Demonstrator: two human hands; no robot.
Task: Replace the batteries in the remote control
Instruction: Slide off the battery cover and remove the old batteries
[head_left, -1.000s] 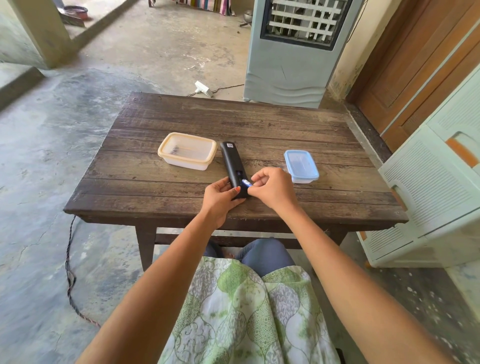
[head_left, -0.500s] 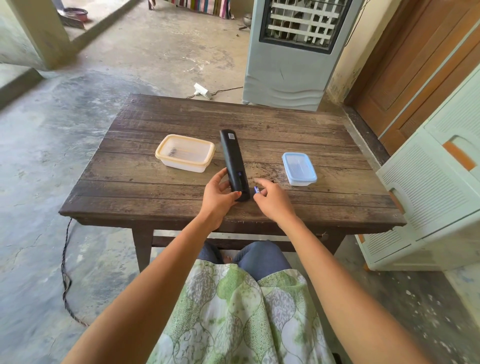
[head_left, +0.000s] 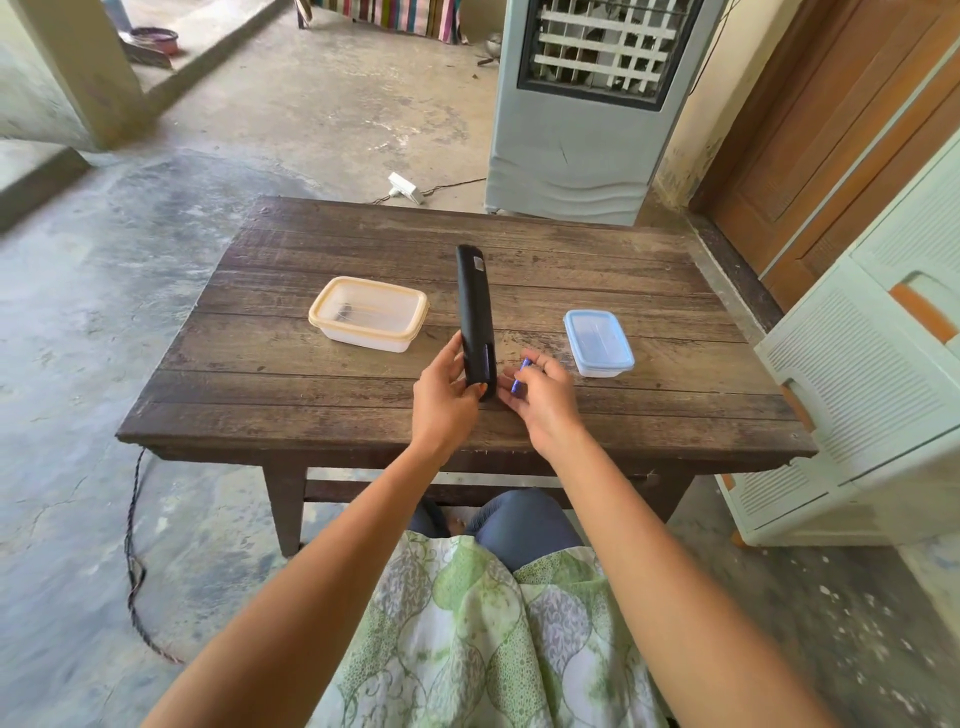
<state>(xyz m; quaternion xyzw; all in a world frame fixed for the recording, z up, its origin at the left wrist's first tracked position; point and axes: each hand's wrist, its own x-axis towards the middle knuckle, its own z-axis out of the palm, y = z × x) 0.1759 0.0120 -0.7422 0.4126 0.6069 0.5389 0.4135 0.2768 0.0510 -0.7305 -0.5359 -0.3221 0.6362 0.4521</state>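
Note:
A long black remote control (head_left: 475, 306) lies back-up along the middle of the wooden table (head_left: 311, 384), its battery bay open at the near end with something blue inside. My left hand (head_left: 447, 400) grips that near end from the left, thumb on the bottom edge. My right hand (head_left: 540, 400) sits just right of the remote and pinches a small blue battery (head_left: 521, 375) between its fingertips, clear of the bay.
A clear tub with a cream lid (head_left: 369, 313) stands left of the remote; a smaller tub with a blue lid (head_left: 598, 342) stands right. An air cooler (head_left: 587, 109) is behind the table, a pale green plastic cabinet (head_left: 878, 395) at the right, a cable (head_left: 136, 561) on the floor left.
My right hand has drawn away from the remote's near end to the right with the blue battery in its fingers. The left hand still holds the remote, now tipped up on its side.

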